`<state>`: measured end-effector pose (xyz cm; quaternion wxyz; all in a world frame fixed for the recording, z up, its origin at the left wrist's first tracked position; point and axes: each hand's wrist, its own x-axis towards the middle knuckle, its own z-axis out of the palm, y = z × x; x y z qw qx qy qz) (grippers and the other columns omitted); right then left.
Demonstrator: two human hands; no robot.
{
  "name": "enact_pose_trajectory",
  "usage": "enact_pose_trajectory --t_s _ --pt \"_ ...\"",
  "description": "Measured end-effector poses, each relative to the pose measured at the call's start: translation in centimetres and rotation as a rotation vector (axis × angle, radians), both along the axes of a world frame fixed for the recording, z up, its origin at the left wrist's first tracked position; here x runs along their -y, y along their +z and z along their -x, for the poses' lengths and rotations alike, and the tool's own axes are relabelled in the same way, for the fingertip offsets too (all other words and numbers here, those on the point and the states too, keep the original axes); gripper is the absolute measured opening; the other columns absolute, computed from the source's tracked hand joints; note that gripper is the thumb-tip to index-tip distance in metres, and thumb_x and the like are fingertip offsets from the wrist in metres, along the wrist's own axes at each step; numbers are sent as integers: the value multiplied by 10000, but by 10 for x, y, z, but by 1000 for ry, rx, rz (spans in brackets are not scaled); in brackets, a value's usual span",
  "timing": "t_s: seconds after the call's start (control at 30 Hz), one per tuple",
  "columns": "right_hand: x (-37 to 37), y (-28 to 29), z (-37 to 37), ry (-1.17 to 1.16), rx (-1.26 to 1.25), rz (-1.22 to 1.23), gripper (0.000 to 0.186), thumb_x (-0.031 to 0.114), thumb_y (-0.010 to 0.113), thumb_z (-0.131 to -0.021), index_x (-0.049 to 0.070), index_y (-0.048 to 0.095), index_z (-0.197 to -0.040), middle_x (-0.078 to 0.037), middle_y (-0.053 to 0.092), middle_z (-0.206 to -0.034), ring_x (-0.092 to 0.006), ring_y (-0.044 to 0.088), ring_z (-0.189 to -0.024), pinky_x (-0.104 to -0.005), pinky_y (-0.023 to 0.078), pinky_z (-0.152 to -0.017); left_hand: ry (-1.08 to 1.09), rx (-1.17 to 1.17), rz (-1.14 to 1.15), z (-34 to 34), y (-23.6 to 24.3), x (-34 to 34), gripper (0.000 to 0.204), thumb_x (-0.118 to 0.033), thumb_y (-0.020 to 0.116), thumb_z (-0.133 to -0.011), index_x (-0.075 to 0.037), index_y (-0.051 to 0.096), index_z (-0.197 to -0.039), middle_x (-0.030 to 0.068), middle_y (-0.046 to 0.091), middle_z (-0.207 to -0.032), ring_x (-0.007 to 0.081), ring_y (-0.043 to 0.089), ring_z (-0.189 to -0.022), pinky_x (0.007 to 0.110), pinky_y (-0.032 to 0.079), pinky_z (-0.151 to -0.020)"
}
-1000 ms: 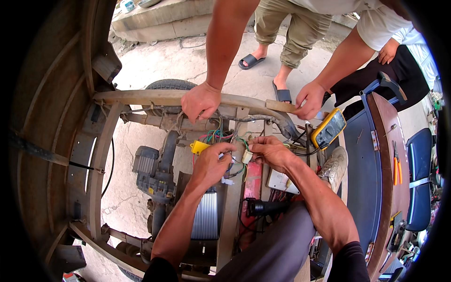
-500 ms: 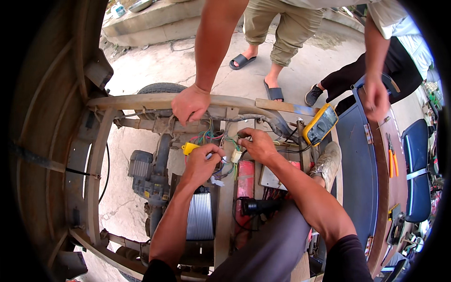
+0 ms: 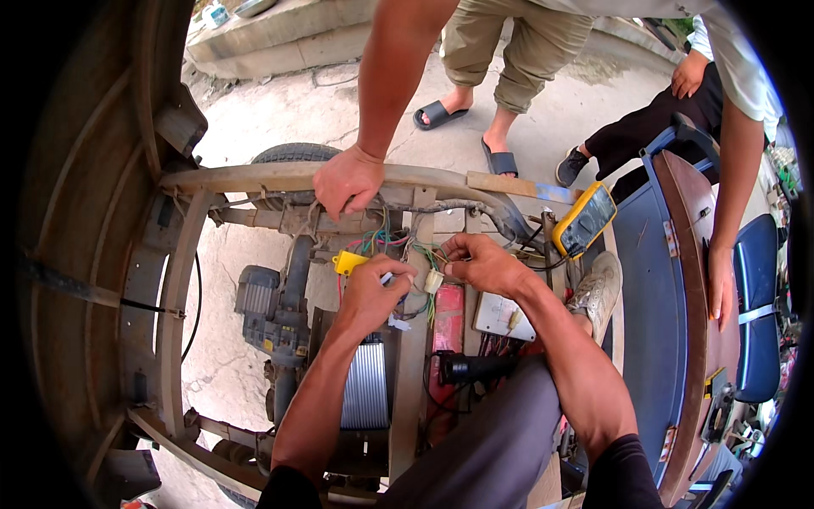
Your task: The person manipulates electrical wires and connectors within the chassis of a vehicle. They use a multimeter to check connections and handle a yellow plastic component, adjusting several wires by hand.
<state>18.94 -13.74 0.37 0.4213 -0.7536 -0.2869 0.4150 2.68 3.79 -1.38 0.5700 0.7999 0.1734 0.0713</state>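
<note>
My left hand [image 3: 373, 293] is closed, its thumb and fingertips pinched together over a small pale piece I cannot make out. Just to its right hangs a white plug connector [image 3: 433, 281] with several thin coloured wires. Beyond that connector, my right hand [image 3: 485, 266] pinches a thin wire at its fingertips. A yellow box [image 3: 347, 262] sits beside my left hand's knuckles. Green, blue and pink wires [image 3: 381, 240] bunch up behind both hands. A white scrap [image 3: 399, 323] shows below my left fingers.
A co-worker's hand [image 3: 348, 182] rests on the metal frame [image 3: 280, 179]; their other hand [image 3: 721, 280] is at the brown panel. Around me are a yellow multimeter [image 3: 585, 219], a finned silver unit [image 3: 365, 386], a motor [image 3: 273, 314], a black cylinder [image 3: 476, 368] and a white box [image 3: 500, 317].
My hands stay at the wires, the right one shifting slightly rightward. The co-worker's right-side hand has swung down to the brown panel, where the orange-handled pliers no longer show.
</note>
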Motion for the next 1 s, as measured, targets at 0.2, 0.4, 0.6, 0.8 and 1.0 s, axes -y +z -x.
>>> enact_pose_trajectory --t_s 0.2,0.4,0.6,0.8,1.0 --pt "3 -13 3 170 162 18 424 142 764 -844 -34 623 -1203 -80 661 -987 -157 605 -864 -316 501 -767 79 8 39 -3 -1 5 150 -68 671 -914 0 755 -1018 46 672 -904 121 614 -855 270 477 -782" --pt "-2 -2 3 16 -153 -10 253 169 779 -850 -17 674 -987 -50 659 -832 -141 578 -732 -308 470 -663 66 18 50 -4 2 2 152 -84 676 -921 -4 751 -1027 39 665 -893 117 608 -864 269 479 -797" --pt "-6 -2 2 -142 -509 -66 184 174 766 -871 21 674 -913 -16 616 -753 -67 454 -561 -255 340 -507 108 87 49 -1 5 3 199 -42 710 -878 -32 717 -1076 49 612 -1014 163 596 -938 314 473 -859" --pt "-8 4 1 -209 -640 -69 157 156 714 -897 5 672 -900 -48 631 -757 -73 394 -499 -255 260 -430 164 287 -471 0 28 18 317 -9 779 -744 -65 708 -1048 80 585 -1053 287 526 -1107 371 443 -929" --pt "-13 6 2 -280 -722 -58 188 170 666 -927 -17 677 -942 -91 660 -819 -84 392 -495 -251 257 -425 -41 443 -534 3 21 14 209 -6 748 -805 -52 723 -1008 77 657 -1006 262 581 -985 361 466 -870"
